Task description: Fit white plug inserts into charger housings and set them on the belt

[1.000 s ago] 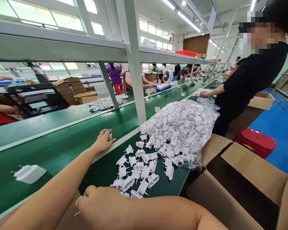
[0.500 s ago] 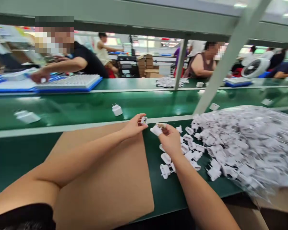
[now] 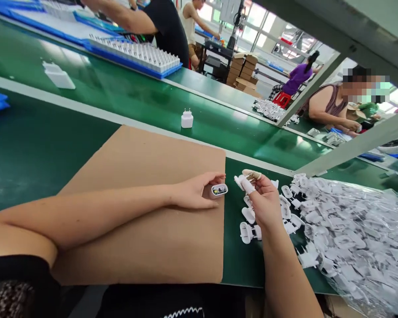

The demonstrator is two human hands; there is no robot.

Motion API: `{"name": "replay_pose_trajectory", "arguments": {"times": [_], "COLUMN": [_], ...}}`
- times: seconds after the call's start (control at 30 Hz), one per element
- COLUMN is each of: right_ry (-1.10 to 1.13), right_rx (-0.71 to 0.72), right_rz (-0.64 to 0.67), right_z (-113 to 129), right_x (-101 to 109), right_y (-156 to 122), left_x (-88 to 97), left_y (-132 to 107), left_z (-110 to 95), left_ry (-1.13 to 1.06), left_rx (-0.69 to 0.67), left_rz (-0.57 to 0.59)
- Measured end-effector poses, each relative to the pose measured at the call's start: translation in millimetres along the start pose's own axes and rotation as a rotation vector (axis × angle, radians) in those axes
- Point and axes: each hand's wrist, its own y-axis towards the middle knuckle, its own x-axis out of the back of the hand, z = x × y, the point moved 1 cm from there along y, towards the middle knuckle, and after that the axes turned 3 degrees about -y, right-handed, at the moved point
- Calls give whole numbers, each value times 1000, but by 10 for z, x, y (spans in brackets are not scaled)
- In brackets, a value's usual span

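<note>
Head view: one left hand [image 3: 199,193], gripping one white, oval, open-ended plastic housing [image 3: 219,190] with circuitry inside, at the right edge of one flat brown cardboard sheet [image 3: 142,247]; one right hand [image 3: 263,201], pinching one small white plastic plug piece [image 3: 238,181], near the housing but apart. Two white, pronged, block-shaped plastic chargers [image 3: 186,120] on one glossy green belt [image 3: 135,99]; one heap of white pronged plastic caps [image 3: 351,234], too many to count, right of the right hand.

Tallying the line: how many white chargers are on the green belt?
2: left charger, upper left; middle charger, beyond the cardboard sheet. The beam may hide others.
</note>
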Motion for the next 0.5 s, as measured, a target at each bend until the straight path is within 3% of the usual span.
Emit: {"name": "replay_pose_trajectory", "arguments": {"times": [0.07, 0.17, 0.37, 0.5], "right_ry": [-30, -81, -381, -352], "right_rx": [10, 33, 275, 239], "right_rz": [69, 156, 116, 93], "right_z": [40, 48, 3, 7], "right_x": [-17, -69, -123, -85], "right_y": [-36, -75, -122, -115], "left_x": [11, 11, 18, 92], "left_y": [5, 13, 17, 21], "left_z": [-8, -34, -34, -47], "left_ry": [64, 95, 60, 86], "left_rx": [19, -17, -37, -59], "left_rz": [-42, -16, -49, 28]}}
